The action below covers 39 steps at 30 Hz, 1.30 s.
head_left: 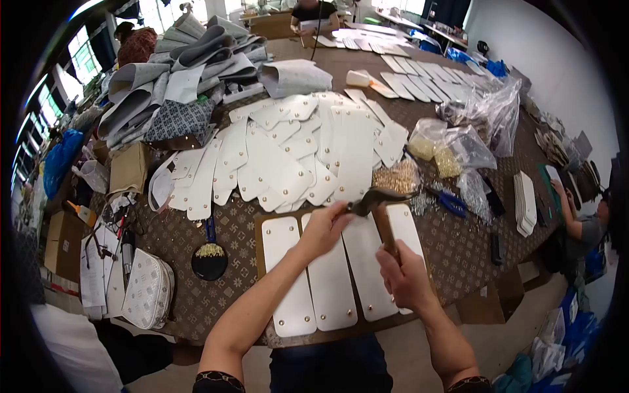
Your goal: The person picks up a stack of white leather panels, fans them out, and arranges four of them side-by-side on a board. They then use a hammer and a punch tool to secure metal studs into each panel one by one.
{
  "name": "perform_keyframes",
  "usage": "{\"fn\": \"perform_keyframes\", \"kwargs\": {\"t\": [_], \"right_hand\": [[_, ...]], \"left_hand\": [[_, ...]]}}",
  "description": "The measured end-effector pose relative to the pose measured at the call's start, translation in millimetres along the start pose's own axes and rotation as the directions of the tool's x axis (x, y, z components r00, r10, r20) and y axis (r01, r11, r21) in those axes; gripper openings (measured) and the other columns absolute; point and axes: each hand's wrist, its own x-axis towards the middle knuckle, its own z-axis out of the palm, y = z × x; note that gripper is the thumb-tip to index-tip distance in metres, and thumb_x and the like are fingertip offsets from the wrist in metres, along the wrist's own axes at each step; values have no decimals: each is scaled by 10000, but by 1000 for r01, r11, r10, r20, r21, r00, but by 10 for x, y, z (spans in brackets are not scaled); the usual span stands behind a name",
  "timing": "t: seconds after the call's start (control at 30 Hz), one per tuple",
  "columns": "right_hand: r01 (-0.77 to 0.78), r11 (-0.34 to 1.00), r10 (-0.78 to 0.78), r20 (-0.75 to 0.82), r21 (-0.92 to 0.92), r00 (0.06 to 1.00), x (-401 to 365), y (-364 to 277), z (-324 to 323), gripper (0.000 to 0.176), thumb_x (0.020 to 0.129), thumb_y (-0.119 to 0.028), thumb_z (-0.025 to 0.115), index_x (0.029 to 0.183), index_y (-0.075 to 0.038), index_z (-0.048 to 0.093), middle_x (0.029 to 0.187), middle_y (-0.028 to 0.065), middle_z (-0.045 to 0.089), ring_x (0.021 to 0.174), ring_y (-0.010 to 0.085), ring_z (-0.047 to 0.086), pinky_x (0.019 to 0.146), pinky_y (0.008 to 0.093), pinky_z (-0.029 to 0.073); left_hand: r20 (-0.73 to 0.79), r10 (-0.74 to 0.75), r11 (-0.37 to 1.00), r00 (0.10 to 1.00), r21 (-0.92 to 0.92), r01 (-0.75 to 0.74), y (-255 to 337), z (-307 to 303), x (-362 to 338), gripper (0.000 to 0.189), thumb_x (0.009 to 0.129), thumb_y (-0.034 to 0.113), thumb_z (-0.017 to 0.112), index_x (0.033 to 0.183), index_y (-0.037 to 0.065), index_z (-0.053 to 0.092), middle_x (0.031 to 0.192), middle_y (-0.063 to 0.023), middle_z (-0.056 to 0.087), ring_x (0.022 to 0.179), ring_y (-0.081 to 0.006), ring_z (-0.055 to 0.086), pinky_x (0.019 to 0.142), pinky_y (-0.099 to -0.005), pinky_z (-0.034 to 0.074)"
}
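**A:** Workshop bench, mid-strike: the hammer [379, 204] hangs head-down over the top edge of a white panel [370, 265], one of four lying side by side on a brown board [327, 334]. How do we read the hands?

**B:** Our right hand [406, 278] is wrapped around the wooden handle, low on the shaft. Our left hand [323, 230] is drawn narrow into a pinch right under the hammer head. Whatever it pinches is too small for us to make out, possibly a stud.

**A:** So what makes this blow a good one?

**B:** In our judgement: a short, square tap with the head face flat, and the left fingertips low and to the side (they sit very close to the steel). The panel should lie flat on the board so that it cannot skid.

**A:** And around it?

**B:** Just beyond lies a fanned pile of studded panels [288, 157]. A heap of brass studs [396, 177] and blue pliers [452, 202] sit to the right. A co-worker's arm [571, 219] rests at the far edge of the patterned table [216, 298].
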Motion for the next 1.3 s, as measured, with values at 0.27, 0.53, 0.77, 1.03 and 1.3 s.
{"fn": "perform_keyframes", "kwargs": {"t": [0.27, 0.53, 0.77, 1.03, 1.3], "right_hand": [[-55, 914, 107, -108, 401, 988, -303, 368, -105, 279, 1087, -299, 604, 1064, -24, 562, 661, -21, 527, 479, 45, 468, 438, 243, 389], [133, 976, -106, -154, 174, 982, -339, -448, -558, 271, 1086, -278, 596, 1068, -7, 591, 661, -14, 548, 499, 42, 475, 454, 228, 381], [312, 932, -234, -351, 186, 907, 107, -427, -348, 260, 1085, -255, 568, 1023, -4, 588, 641, 33, 579, 530, 94, 539, 476, 276, 412], [-25, 964, 73, -173, 264, 982, -220, 174, -308, 318, 1072, -330, 621, 1029, -17, 592, 631, 13, 554, 523, 74, 534, 473, 279, 421], [-49, 930, 138, -224, 363, 965, -360, 409, -444, 272, 1090, -299, 596, 1030, -35, 575, 631, -22, 513, 481, 46, 459, 446, 242, 384]], "left_hand": [[-71, 139, 906, 988, -393, -156, -2, 378, 284, 152, 1059, 50, 602, 1188, -24, 632, 1104, -44, 731, 994, -86, 656, 894, -253, 523], [32, 62, 953, 998, -300, -49, -12, 477, 399, 140, 1058, 63, 603, 1159, -26, 641, 1057, -70, 748, 1003, -94, 674, 905, -256, 534], [-1, 98, 972, 995, -215, -96, -22, 490, 411, 146, 1043, 64, 621, 1160, -16, 656, 1002, -65, 749, 912, -105, 668, 861, -272, 540], [-29, 119, 942, 993, -314, -122, 13, 535, 416, 145, 1059, 66, 607, 1153, -32, 658, 1008, -48, 753, 910, -95, 670, 800, -265, 532], [33, 154, 934, 988, -332, -134, 81, 854, 591, 145, 1047, 117, 660, 1104, -16, 659, 855, -24, 690, 748, -78, 565, 700, -249, 482]]}}
